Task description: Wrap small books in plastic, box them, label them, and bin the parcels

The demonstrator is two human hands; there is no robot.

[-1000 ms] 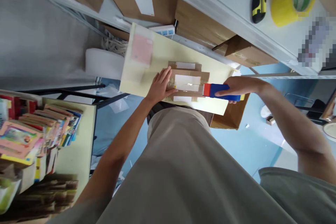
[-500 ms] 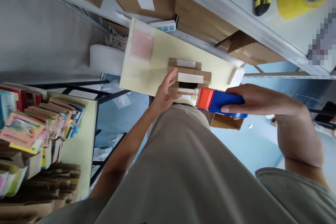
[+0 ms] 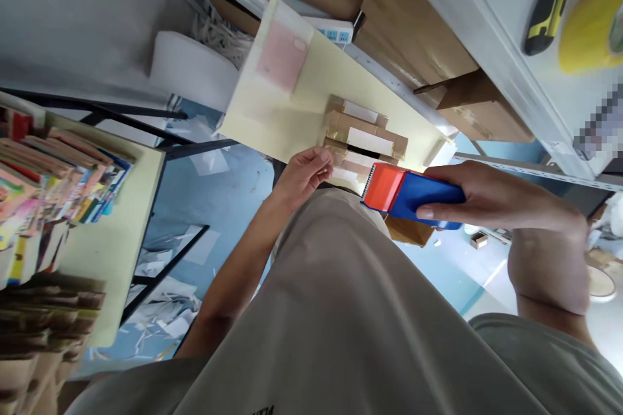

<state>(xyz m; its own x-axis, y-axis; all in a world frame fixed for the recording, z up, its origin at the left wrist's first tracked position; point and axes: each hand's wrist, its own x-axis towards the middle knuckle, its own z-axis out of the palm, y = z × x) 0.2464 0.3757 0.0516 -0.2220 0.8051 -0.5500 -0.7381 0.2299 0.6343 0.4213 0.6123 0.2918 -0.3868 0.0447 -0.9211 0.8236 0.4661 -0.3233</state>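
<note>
Wrapped round a blue and red tape dispenser [image 3: 423,198], my right hand [image 3: 467,194] holds it by its blue body. The dispenser's toothed red end points left, at the near side of several small cardboard boxes [image 3: 363,126] with white labels. These boxes lie side by side on a pale yellow table [image 3: 282,120]. My left hand [image 3: 305,175] is at the left end of the nearest boxes, thumb and fingers drawn together. Whether anything is pinched in them cannot be made out.
A metal shelf [image 3: 491,32] crosses the upper right, carrying a box cutter [image 3: 549,6] and a yellow tape roll [image 3: 594,32]. Large cardboard boxes [image 3: 409,26] and a power strip [image 3: 333,31] line the table's back. Books [image 3: 73,175] stand on another table at left.
My left hand's spread fingers have closed together, and it sits at the near boxes. The right hand keeps its hold on the tape dispenser. The whole view has turned somewhat.
</note>
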